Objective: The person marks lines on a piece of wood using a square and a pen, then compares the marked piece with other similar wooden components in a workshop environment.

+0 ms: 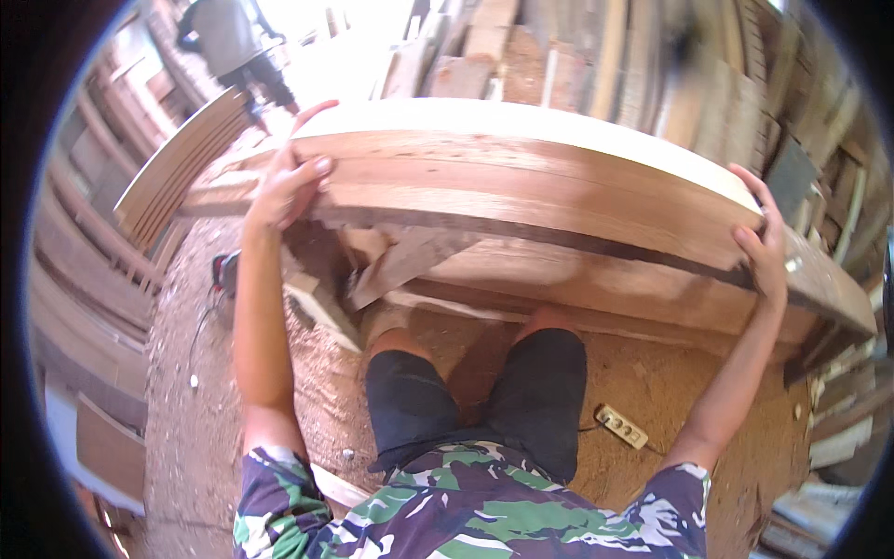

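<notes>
A long set of pale wooden boards (521, 168) lies across in front of me, with seams running along its near side; fisheye bending curves it. My left hand (287, 191) grips its left end, thumb on the near side and fingers over the top. At the right end, my right hand (765, 244) holds it the same way. Beneath the boards is a heavy wooden workbench (838, 289), and the boards hide much of its top. How many boards are between my hands I cannot tell for certain.
Left of the bench end is a stack of boards (177, 172). A socket strip (621, 426) lies on the dusty floor at right, and a power tool (223, 272) with a cord at left. Lumber (596, 65) fills the back. A person (228, 47) stands far left.
</notes>
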The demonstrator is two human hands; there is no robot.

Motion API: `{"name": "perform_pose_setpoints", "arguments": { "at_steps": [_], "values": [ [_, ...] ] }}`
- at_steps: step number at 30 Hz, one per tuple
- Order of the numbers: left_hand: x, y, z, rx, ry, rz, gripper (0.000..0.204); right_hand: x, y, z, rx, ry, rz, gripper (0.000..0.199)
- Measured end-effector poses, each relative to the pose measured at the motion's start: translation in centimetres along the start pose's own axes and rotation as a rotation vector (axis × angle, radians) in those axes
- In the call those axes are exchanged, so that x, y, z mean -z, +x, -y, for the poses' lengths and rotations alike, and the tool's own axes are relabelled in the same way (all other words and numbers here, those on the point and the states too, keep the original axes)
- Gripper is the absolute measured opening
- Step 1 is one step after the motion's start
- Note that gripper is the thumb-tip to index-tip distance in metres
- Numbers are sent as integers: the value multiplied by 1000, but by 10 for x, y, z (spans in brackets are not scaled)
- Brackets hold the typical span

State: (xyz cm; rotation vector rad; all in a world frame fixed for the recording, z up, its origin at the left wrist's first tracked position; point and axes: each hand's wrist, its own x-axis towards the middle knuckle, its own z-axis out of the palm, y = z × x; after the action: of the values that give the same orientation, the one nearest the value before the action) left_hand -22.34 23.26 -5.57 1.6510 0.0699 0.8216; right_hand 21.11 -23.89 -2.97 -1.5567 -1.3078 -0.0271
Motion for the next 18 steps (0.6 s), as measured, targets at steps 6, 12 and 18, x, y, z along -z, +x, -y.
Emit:
{"name": "perform_pose_setpoints", "arguments": {
  "at_steps": [6, 12, 18],
  "values": [
    [1, 7, 4, -26, -54, 54, 93, -2, -6, 2, -14, -47, -39, 101],
    [20, -5, -7, 79, 132, -6, 110, -2, 3, -18, -10, 45, -10, 103],
    [11, -52, 13, -383, 104, -388, 112, -28, 21, -45, 6, 108, 46, 96]
  ]
}}
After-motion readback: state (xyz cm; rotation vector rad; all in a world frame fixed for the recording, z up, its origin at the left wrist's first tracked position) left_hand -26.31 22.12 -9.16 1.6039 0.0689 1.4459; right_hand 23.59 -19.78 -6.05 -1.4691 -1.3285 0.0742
